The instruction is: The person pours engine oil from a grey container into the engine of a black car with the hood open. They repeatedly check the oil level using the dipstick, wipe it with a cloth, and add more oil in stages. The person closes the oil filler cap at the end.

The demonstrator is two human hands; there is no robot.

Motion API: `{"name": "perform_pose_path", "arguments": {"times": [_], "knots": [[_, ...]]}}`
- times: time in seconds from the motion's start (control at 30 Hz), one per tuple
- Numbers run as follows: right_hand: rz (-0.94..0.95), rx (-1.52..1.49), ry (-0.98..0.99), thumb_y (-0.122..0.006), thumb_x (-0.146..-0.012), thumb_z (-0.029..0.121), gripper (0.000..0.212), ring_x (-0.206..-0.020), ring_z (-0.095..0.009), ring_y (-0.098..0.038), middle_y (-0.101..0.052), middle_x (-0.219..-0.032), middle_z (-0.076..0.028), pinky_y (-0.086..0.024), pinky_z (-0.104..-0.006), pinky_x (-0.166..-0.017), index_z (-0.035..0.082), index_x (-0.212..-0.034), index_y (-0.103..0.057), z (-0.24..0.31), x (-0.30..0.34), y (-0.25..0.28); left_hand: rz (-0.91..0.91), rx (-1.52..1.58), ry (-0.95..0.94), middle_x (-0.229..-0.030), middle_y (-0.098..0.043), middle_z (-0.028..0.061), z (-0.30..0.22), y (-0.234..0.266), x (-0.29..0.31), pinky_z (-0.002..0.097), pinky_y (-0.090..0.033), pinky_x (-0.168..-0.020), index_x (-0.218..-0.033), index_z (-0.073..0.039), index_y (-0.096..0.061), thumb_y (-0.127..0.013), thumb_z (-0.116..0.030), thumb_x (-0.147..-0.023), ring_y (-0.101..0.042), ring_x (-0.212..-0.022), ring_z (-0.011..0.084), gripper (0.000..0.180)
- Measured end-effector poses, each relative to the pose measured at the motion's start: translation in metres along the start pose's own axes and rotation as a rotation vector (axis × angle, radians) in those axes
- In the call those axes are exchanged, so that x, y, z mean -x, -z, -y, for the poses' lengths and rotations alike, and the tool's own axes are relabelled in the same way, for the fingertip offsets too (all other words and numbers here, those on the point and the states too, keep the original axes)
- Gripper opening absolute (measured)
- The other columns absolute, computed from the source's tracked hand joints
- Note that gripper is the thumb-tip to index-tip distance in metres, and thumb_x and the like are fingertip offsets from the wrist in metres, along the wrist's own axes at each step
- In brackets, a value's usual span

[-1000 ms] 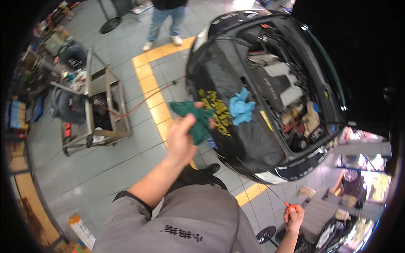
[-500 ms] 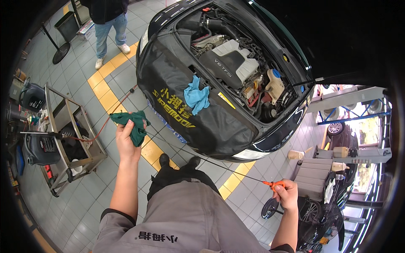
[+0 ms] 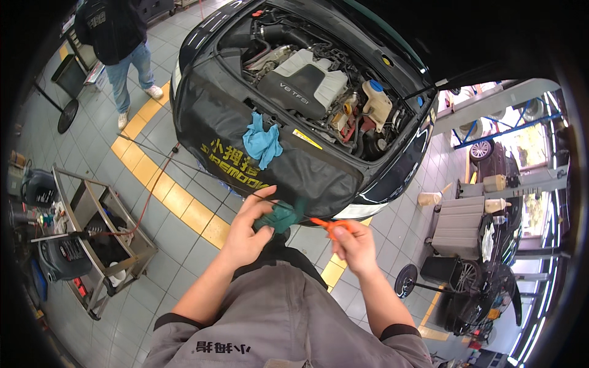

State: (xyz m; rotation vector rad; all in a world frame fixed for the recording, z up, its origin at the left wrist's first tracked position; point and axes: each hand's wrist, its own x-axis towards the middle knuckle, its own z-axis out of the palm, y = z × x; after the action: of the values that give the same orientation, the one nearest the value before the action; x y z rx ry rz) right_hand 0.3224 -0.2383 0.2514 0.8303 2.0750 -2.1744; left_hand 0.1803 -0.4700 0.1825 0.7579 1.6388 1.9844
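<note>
In front of my body, my right hand grips the looped orange handle of an oil dipstick. Its long thin dark rod runs from there to the upper left, past the front of the car. My left hand is closed on a green cloth, close to the handle end and against the rod; the cloth is partly blurred and hides that stretch. Beyond both hands is the car's open engine bay, with its grey and black engine cover.
A black fender cover drapes the car's nose, with a crumpled blue cloth on it. To the left stands a metal cart near black jugs. A person stands at the upper left. Grey cabinet on the right.
My hands have come together: the left with the green cloth moved right to the handle end, the right with the dipstick moved left. The rod's free end now reaches far to the left.
</note>
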Motion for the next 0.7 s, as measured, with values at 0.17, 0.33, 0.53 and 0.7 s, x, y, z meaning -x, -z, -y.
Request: {"name": "perform_pose_path", "arguments": {"times": [0.17, 0.33, 0.53, 0.7], "knots": [[-0.043, 0.081, -0.014, -0.067, -0.101, 0.025, 0.023, -0.050, -0.004, -0.049, -0.064, -0.067, 0.000, -0.038, -0.0211, -0.047, 0.003, -0.095, -0.070, -0.012, -0.008, -0.032, -0.095, 0.928, 0.211, -0.151, -0.046, 0.0223, -0.020, -0.033, -0.012, 0.0484, -0.036, -0.118, -0.152, -0.008, -0.035, -0.058, -0.002, -0.088, -0.043, -0.143, 0.0354, 0.069], [-0.071, 0.046, -0.071, -0.068, -0.101, 0.027, 0.024, -0.051, -0.003, -0.050, -0.064, -0.067, 0.001, -0.039, -0.0215, -0.046, 0.004, -0.096, -0.071, -0.033, -0.007, -0.027, -0.212, 0.997, 0.305, -0.132, -0.059, 0.0183, -0.008, -0.075, -0.024, 0.0473, -0.047, -0.108, -0.152, -0.005, -0.035, -0.062, -0.011, -0.097, -0.057, -0.126, 0.0312, 0.062], [-0.123, 0.002, -0.116, -0.066, -0.100, 0.022, 0.026, -0.048, -0.007, -0.048, -0.059, -0.061, -0.003, -0.040, -0.0223, -0.046, -0.004, -0.096, -0.069, -0.059, 0.024, 0.081, -0.464, 0.846, 0.222, -0.113, -0.064, 0.0137, 0.010, -0.066, -0.065, 0.0414, -0.054, -0.096, -0.140, 0.002, -0.048, -0.065, -0.019, -0.100, -0.065, -0.109, 0.0260, 0.048], [-0.168, -0.162, -0.139, -0.063, -0.101, 0.023, 0.027, -0.041, -0.009, -0.041, -0.056, -0.057, -0.004, -0.032, -0.0233, -0.041, -0.002, -0.088, -0.063, -0.099, 0.064, 0.199, -0.448, 0.768, 0.117, -0.119, -0.064, 0.0139, 0.014, -0.074, -0.104, 0.0396, -0.053, -0.096, -0.138, 0.000, -0.050, -0.063, -0.018, -0.102, -0.065, -0.110, 0.0253, 0.043]]}}
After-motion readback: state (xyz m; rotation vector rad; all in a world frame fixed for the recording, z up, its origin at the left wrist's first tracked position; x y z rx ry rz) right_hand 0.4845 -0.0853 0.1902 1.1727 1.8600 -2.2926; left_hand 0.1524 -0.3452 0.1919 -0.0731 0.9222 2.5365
